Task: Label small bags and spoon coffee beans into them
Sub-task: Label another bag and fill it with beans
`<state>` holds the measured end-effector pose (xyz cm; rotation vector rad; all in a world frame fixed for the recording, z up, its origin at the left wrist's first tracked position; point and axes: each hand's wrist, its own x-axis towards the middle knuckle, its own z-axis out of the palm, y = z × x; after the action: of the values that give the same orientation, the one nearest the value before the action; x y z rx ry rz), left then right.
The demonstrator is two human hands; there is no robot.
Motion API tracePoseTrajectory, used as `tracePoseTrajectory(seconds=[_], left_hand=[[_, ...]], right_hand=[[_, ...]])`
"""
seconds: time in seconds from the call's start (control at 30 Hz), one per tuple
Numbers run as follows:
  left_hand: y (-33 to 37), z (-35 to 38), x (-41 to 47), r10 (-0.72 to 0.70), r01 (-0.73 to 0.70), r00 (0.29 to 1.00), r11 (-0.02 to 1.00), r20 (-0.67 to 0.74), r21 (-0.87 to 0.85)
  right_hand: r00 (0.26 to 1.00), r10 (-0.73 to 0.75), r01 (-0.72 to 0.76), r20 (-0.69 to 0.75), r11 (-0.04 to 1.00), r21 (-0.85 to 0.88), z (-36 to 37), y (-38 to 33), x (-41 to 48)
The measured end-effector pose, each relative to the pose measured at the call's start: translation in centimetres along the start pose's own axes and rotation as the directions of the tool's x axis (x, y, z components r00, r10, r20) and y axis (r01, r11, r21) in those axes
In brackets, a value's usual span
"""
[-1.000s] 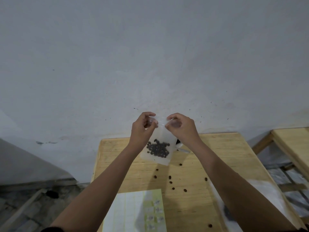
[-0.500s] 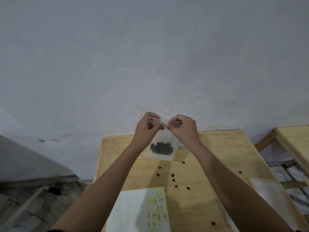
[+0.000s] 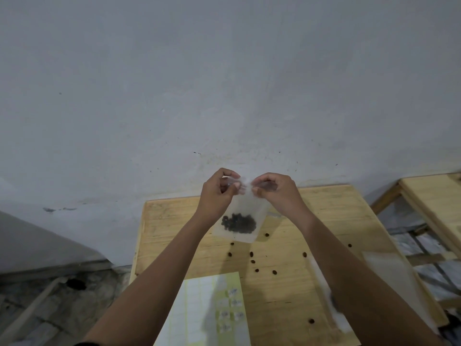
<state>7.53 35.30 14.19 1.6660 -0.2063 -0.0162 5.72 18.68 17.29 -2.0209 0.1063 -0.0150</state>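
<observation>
A small clear plastic bag hangs upright above the far part of the wooden table. A dark heap of coffee beans lies in its bottom. My left hand pinches the bag's top edge on the left. My right hand pinches the same edge on the right, fingertips close to those of the left. A label sheet, pale yellow-green with several small stickers, lies at the table's near edge.
Several loose coffee beans are scattered on the table below the bag. A translucent plastic sheet or bag lies at the right under my forearm. A grey wall stands directly behind the table. Another wooden table is at the far right.
Both hands have kept their pinch on the bag's top. The bag has swung to hang more level, and the beans have settled in a flatter heap at its bottom.
</observation>
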Motion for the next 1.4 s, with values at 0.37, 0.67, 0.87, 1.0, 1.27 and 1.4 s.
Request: tracePoseTrajectory(seconds=[0.37, 0.67, 0.87, 1.0, 1.27, 1.4], left_hand=[[3.0, 7.4, 0.7, 0.027, -0.021, 0.997, 0.997, 0.069, -0.078], [5.1, 15.1, 0.2, 0.055, -0.031, 0.994, 0.97, 0.095, -0.242], [4.6, 20.0, -1.4, 0.074, -0.064, 0.996, 0.977, 0.041, -0.205], [3.3, 22.0, -3.4, 0.043, -0.032, 0.997, 0.988, 0.071, -0.151], [0.6, 25.5, -6.6, -0.108, 0.099, 0.994, 0.971, -0.032, -0.219], [-1.6, 26.6, -8.2, -0.219, 0.2, 0.973, 0.957, -0.069, -0.209]], right_hand=[[0.994, -0.009, 0.015, -0.107, 0.998, 0.059, -7.6, 1.6, -0.8], [0.997, 0.035, -0.019, -0.062, 0.971, 0.237, -16.3, 4.5, -3.0], [0.986, 0.047, 0.0, -0.162, 0.961, 0.276, -19.4, 6.9, -4.5], [0.971, 0.106, -0.008, -0.216, 0.911, 0.412, -20.9, 8.8, -5.2], [0.947, 0.204, -0.075, -0.246, 0.89, 0.449, -19.9, 14.3, -7.9], [0.967, 0.182, -0.14, -0.177, 0.964, 0.227, -18.3, 18.2, -10.2]])
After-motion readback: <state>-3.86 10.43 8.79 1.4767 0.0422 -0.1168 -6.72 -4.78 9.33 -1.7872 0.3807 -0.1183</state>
